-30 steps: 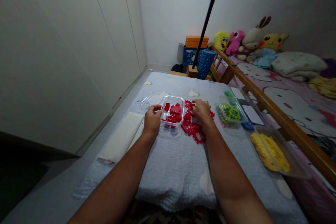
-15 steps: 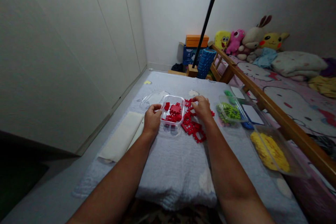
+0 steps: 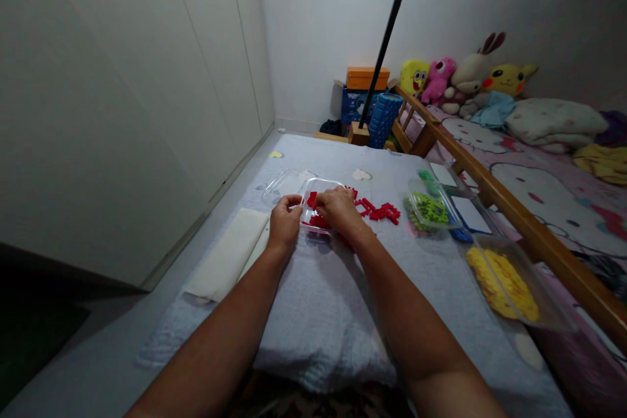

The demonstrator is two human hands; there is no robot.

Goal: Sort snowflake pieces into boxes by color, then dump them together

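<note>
The left hand (image 3: 284,225) is gripping the left rim of the clear container (image 3: 321,183), fingers curled against it, toward the far edge of the blanket (image 3: 313,313); the right hand (image 3: 337,210) is hovering over the container's red pieces (image 3: 312,198), fingers bunched downward, grasp not discernible; loose red blocks (image 3: 379,211) are lying just right of it.

Clear tub (image 3: 321,183), red pieces (image 3: 312,199) inside

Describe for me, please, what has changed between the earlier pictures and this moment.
The right hand has moved left, off the loose red pieces and over the clear container, covering most of its contents. Whether it holds any pieces cannot be told. The left hand keeps its grip on the container's left edge. The container, the green pieces and the yellow pieces lie as before.
</note>
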